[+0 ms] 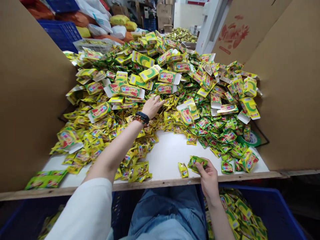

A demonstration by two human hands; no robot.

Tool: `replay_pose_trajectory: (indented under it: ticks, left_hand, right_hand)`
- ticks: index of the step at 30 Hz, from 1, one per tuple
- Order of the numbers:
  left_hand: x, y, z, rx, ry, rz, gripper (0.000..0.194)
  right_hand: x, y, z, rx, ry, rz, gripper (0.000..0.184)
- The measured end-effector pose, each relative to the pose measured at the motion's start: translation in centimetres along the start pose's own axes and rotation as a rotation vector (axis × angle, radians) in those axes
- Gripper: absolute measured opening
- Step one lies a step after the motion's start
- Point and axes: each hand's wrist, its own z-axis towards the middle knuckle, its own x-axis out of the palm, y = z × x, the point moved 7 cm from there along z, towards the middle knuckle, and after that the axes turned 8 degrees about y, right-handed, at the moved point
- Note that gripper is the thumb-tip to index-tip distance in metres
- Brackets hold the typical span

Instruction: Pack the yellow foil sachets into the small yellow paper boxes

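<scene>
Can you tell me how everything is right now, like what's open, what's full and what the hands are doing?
Left hand: reaching over the heap; its grip is unclear.
Right hand: pinching a packet.
Green packet: held up off the tabletop.
Box with a strawberry: end flap open.
Small yellow packet: lying on the tabletop.
Right blue bin: holding many packages.
Wristband: worn on the left wrist.

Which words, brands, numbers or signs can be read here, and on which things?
No text can be read with certainty.
Yellow box: colourful logo, too blurred to quote.
Green packet in the right hand: print too small.
Carton wall: red print, unreadable.
Green roll: printed centre, too small.
White sack: blue print, blurred.
</scene>
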Motion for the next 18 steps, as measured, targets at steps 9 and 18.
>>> replay_pose_trajectory:
  ticks: [9, 18]
  left_hand:
    - [-1.2, -2.9, -11.8, -0.124, -0.361, -1.103, 0.048]
    - [5.0, -13.1, -21.5, -0.066, -0.074, -1.977, 0.052]
  right_hand:
    - [2.3, 3.1, 0.3, -0.002, 0.026, 0.263, 0.028]
    - [4.3, 6.6, 2.9, 0.057, 0.213, 0.084, 0.028]
